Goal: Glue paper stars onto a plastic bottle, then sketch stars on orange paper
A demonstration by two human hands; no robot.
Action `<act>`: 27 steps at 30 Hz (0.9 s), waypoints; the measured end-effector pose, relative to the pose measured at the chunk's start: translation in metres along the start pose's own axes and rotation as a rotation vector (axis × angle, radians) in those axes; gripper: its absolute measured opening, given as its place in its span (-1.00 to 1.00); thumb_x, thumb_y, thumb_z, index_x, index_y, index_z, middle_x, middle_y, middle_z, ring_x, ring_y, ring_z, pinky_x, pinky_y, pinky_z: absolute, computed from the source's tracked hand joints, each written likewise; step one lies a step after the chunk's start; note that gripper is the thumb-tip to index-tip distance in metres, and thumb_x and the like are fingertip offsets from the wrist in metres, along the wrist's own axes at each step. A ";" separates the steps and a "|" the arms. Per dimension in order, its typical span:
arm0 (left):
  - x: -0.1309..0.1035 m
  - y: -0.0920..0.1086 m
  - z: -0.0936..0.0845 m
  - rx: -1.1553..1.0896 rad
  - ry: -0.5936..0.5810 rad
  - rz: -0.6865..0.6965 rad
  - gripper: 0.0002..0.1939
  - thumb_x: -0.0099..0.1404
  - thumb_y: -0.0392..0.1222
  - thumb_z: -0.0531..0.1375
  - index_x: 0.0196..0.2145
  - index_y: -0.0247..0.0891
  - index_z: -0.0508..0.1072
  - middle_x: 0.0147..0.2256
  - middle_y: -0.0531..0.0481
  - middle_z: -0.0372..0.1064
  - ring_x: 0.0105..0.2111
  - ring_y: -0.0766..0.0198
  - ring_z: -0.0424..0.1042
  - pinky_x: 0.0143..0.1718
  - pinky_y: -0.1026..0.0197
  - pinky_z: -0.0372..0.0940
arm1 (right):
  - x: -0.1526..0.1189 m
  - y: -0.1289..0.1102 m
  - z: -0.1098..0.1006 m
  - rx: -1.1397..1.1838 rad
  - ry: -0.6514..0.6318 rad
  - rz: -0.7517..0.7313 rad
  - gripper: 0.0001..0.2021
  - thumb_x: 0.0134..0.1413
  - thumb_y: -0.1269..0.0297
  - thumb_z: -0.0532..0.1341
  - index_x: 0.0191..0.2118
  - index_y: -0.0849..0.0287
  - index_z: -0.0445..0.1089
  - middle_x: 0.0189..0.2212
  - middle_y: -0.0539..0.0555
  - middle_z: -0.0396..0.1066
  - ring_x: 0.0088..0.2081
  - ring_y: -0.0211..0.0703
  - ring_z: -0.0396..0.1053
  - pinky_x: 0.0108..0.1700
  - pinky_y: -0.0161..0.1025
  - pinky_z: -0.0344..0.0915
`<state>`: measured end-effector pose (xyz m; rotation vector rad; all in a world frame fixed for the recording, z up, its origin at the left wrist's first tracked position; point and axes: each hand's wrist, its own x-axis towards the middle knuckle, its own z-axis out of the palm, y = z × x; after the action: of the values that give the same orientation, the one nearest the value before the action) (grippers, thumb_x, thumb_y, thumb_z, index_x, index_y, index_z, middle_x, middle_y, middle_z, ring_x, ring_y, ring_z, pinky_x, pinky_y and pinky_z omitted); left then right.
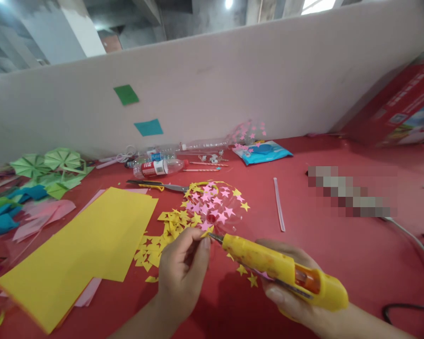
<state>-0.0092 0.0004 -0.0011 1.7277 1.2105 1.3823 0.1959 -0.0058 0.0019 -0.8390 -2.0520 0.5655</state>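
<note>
My left hand [184, 270] pinches a small yellow paper star [207, 231] between thumb and fingertips. In my right hand [295, 294] is a yellow glue gun [261, 256], its metal nozzle touching or almost touching that star. Just beyond lies a clear plastic piece [235, 221] covered with pink and yellow stars. Yellow star scraps [149, 252] with star-shaped holes spread to the left of it. A few loose yellow stars [252, 280] lie under the glue gun. Scissors [175, 187] rest behind the scraps, their handles partly hidden by the stars.
Yellow sheets [88, 240] cover the left, beside folded green paper [61, 162]. Plastic bottles [162, 167] and a blue wipes packet [263, 151] lie near the white partition [198, 84]. A clear glue stick [279, 205] lies right of centre; a cable [415, 238] runs at right.
</note>
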 end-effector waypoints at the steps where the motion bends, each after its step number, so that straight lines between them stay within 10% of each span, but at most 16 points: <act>1: 0.000 0.000 0.000 0.000 0.001 0.000 -0.79 0.36 -0.22 0.07 -0.46 -0.19 0.31 -0.66 0.19 0.14 -0.68 0.43 0.10 -0.67 0.41 0.06 | -0.001 0.001 0.000 -0.002 0.010 0.006 -0.76 0.23 0.12 0.07 -0.39 0.06 0.35 -0.52 0.05 0.37 -0.47 -0.16 0.35 -0.40 -0.27 0.36; 12: 0.002 0.001 0.000 0.082 0.013 0.034 -0.77 0.38 -0.22 0.04 -0.46 -0.19 0.27 -0.66 0.19 0.14 -0.69 0.42 0.12 -0.67 0.40 0.07 | -0.002 0.003 0.001 -0.006 0.025 -0.026 -0.82 0.22 0.16 0.09 -0.35 0.03 0.37 -0.52 0.03 0.37 -0.42 -0.12 0.38 -0.34 -0.22 0.37; 20: 0.006 0.001 -0.009 0.489 0.013 0.432 -0.85 0.29 -0.38 0.09 -0.40 -0.17 0.30 -0.64 0.19 0.21 -0.66 0.40 0.23 -0.56 0.32 0.09 | 0.011 -0.008 -0.006 -0.050 -0.058 -0.036 -0.85 0.15 0.27 0.12 -0.44 0.01 0.34 -0.61 0.00 0.28 -0.56 -0.16 0.26 -0.52 -0.23 0.24; 27: 0.004 0.002 -0.002 0.037 -0.007 0.025 -0.80 0.39 -0.23 0.03 -0.42 -0.19 0.30 -0.64 0.19 0.18 -0.68 0.44 0.15 -0.65 0.40 0.10 | 0.013 -0.011 -0.013 -0.077 -0.028 -0.142 -0.79 0.21 0.29 0.06 -0.45 0.02 0.29 -0.60 0.00 0.29 -0.54 -0.16 0.26 -0.49 -0.23 0.22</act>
<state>-0.0105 0.0030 0.0026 1.7772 1.2217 1.3746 0.1963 -0.0025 0.0232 -0.7259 -2.1506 0.4239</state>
